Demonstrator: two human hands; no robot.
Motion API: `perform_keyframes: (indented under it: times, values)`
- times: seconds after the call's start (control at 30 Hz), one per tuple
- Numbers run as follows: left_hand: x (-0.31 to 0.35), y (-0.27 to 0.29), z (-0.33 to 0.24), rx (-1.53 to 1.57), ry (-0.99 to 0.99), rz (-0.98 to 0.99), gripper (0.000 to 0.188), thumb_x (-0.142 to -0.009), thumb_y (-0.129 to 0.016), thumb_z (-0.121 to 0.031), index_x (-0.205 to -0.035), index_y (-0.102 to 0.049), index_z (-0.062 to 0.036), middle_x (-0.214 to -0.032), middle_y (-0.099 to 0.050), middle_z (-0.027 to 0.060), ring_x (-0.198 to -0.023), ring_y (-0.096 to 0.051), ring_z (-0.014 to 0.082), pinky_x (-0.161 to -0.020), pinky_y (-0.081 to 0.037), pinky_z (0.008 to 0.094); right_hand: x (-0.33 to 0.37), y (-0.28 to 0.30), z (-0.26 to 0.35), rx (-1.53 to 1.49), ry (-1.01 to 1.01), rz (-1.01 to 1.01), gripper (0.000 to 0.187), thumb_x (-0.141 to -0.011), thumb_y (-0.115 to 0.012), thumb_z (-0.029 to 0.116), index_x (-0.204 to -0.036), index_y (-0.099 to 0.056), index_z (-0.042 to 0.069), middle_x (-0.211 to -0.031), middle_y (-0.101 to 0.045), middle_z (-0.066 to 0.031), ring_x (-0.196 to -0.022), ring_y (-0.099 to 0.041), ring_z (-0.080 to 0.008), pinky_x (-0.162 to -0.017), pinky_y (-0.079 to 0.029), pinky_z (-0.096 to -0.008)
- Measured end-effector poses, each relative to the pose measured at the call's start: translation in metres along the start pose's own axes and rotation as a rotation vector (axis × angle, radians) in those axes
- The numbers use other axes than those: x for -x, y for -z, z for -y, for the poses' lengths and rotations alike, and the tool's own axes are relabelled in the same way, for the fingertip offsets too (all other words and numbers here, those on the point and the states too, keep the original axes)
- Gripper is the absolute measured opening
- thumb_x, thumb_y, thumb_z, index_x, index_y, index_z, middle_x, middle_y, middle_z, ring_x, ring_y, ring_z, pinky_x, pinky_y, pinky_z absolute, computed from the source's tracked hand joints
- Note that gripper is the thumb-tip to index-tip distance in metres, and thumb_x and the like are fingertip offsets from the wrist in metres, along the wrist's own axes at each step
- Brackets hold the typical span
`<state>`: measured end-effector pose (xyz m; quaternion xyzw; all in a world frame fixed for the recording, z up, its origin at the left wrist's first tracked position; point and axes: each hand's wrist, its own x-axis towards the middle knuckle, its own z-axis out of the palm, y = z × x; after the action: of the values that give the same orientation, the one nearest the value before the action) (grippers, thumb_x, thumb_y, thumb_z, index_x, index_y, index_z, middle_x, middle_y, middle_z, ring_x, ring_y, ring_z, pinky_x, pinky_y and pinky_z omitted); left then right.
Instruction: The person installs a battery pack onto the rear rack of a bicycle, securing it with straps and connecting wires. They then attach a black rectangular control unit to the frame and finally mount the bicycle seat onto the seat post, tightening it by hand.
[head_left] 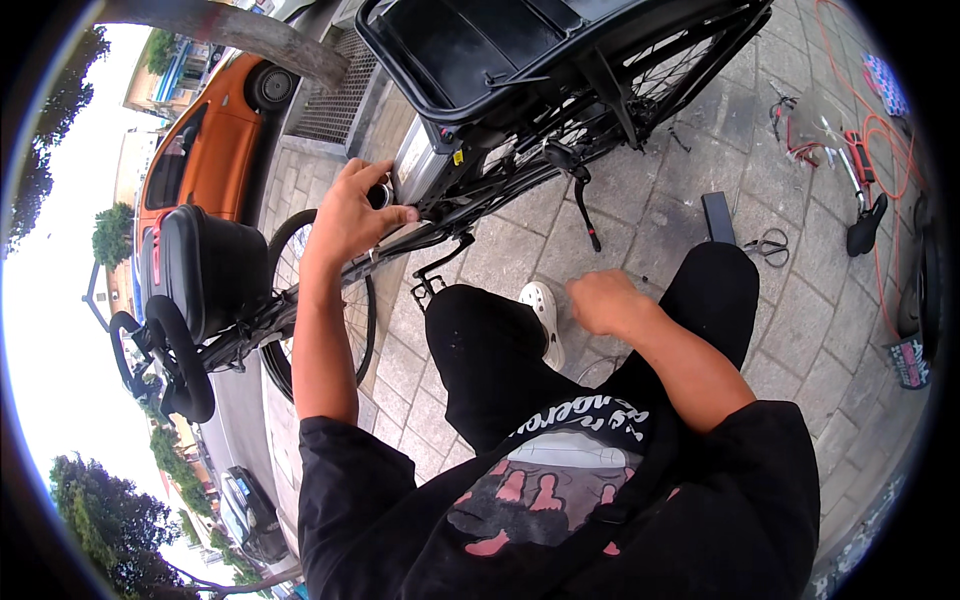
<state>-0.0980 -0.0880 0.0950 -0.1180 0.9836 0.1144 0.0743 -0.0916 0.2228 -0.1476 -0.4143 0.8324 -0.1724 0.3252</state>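
An electric bicycle [400, 245] stands in front of me, its handlebar to the left and its rear wheel to the far right. My left hand [345, 215] bends round the frame at a round dark tube opening [378, 195] with a bright rim. Its fingertips and thumb lie by the end of a silver box-shaped case [422, 160], likely the battery. Over my lap, my right hand [603, 302] is closed in a fist, knuckles up. Whatever it may hold is hidden beneath.
A black rack basket [470, 60] tops the rear. Right lie a saddle on its post [866, 225], scissors [770, 247], a dark oblong block [717, 217], an orange cord [895, 135] and small tools. A black box [215, 270] sits behind the handlebar. An orange car [205, 145] is parked beyond.
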Motion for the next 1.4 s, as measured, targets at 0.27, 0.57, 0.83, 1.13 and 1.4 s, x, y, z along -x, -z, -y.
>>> perform_keyframes:
  times: [0.27, 0.57, 0.83, 1.13, 1.4]
  values:
    - [0.002, -0.006, 0.013, 0.105, -0.011, -0.022, 0.084, -0.073, -0.101, -0.026, -0.145, -0.067, 0.0014, -0.135, -0.075, 0.0212, -0.127, -0.071, 0.0317, -0.11, -0.052, 0.04, 0.009, -0.001, 0.006, 0.038, 0.005, 0.027, 0.026, -0.088, -0.077, 0.017, -0.112, -0.082, 0.007, -0.112, -0.082, -0.0181, -0.109, -0.079, -0.0345, -0.093, -0.062, -0.0477]
    - [0.0, -0.004, -0.014, -0.19, -0.077, 0.008, 0.073, -0.075, -0.098, -0.036, -0.127, -0.067, 0.0047, -0.115, -0.077, 0.0264, -0.114, -0.073, 0.0441, -0.098, -0.056, 0.0475, 0.014, 0.003, 0.007, 0.045, -0.012, 0.045, 0.026, -0.09, -0.072, 0.013, -0.112, -0.082, 0.006, -0.117, -0.081, -0.0185, -0.113, -0.078, -0.0348, -0.094, -0.061, -0.0472]
    - [-0.017, -0.014, -0.036, -0.473, 0.034, 0.052, 0.076, -0.068, -0.096, -0.05, -0.114, -0.066, 0.0025, -0.102, -0.078, 0.0267, -0.102, -0.076, 0.0444, -0.094, -0.058, 0.0502, 0.015, -0.001, 0.008, 0.053, 0.005, 0.027, 0.024, -0.085, -0.075, 0.01, -0.108, -0.083, 0.005, -0.115, -0.081, -0.0193, -0.11, -0.078, -0.0354, -0.091, -0.062, -0.0471]
    - [-0.016, -0.014, -0.033, -0.504, -0.06, 0.024, 0.078, -0.066, -0.094, -0.054, -0.112, -0.066, 0.0035, -0.097, -0.078, 0.0243, -0.106, -0.075, 0.0446, -0.118, -0.044, 0.049, 0.013, -0.001, 0.01, 0.077, 0.022, 0.033, 0.025, -0.084, -0.076, 0.011, -0.107, -0.084, 0.006, -0.113, -0.082, -0.0182, -0.108, -0.079, -0.0348, -0.091, -0.063, -0.0468]
    - [0.01, -0.012, -0.046, -0.323, -0.169, 0.005, 0.088, -0.067, -0.089, -0.065, -0.108, -0.069, 0.01, -0.099, -0.073, 0.0264, -0.119, -0.068, 0.042, -0.133, -0.015, 0.061, 0.017, 0.004, 0.012, 0.078, 0.014, 0.032, 0.027, -0.085, -0.075, 0.013, -0.11, -0.083, 0.006, -0.114, -0.082, -0.0176, -0.109, -0.079, -0.0347, -0.091, -0.063, -0.0475]
